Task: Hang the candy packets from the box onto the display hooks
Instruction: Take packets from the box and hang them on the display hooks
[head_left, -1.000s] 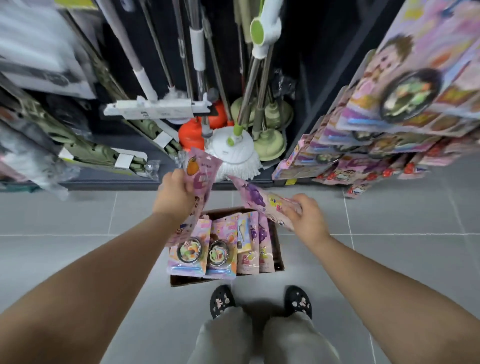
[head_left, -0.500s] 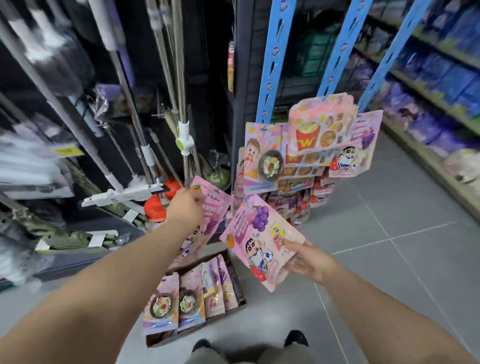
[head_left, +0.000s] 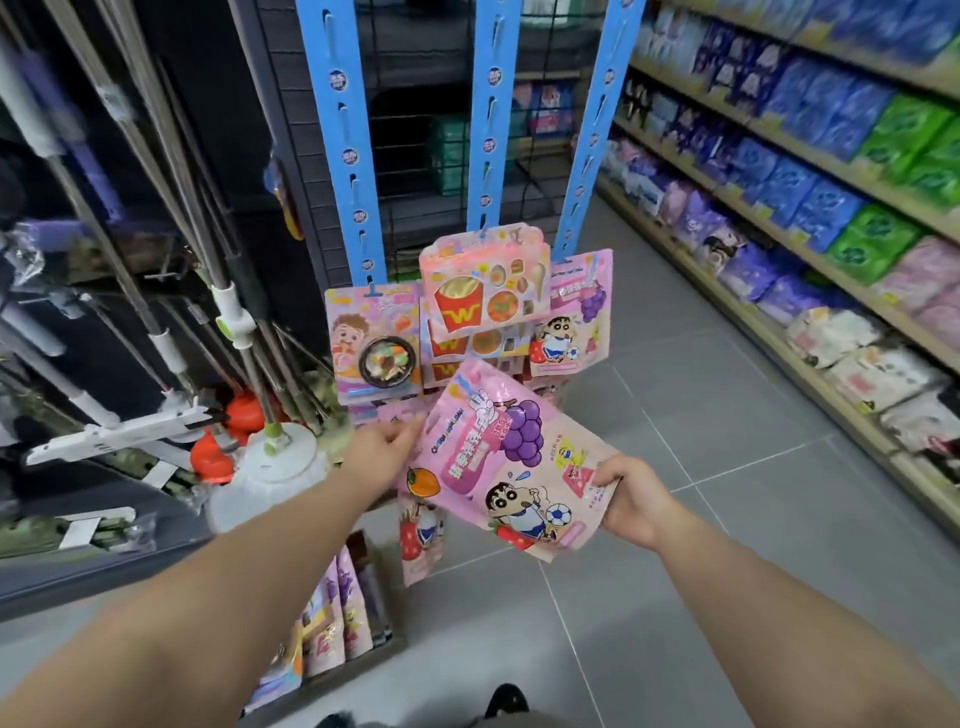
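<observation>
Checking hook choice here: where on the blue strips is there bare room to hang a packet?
Bare: the upper slots of all three blue strips, above the hung packets. Crowded: their lower ends, where packets overlap.

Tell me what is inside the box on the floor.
Pink candy packets stand upright in a row inside the box. The left forearm covers the box's left part, so how many packets it holds cannot be told.

The candy packet (head_left: 511, 457) is glossy pink plastic film, catching light along its creases (the hung packets (head_left: 485, 296) look alike). The 3 blue display strips (head_left: 340, 140) are smooth plastic. Mop handles (head_left: 176, 171) are shiny metal. The box (head_left: 387, 621) is matt brown cardboard; floor tiles (head_left: 727, 519) are matt grey.
</observation>
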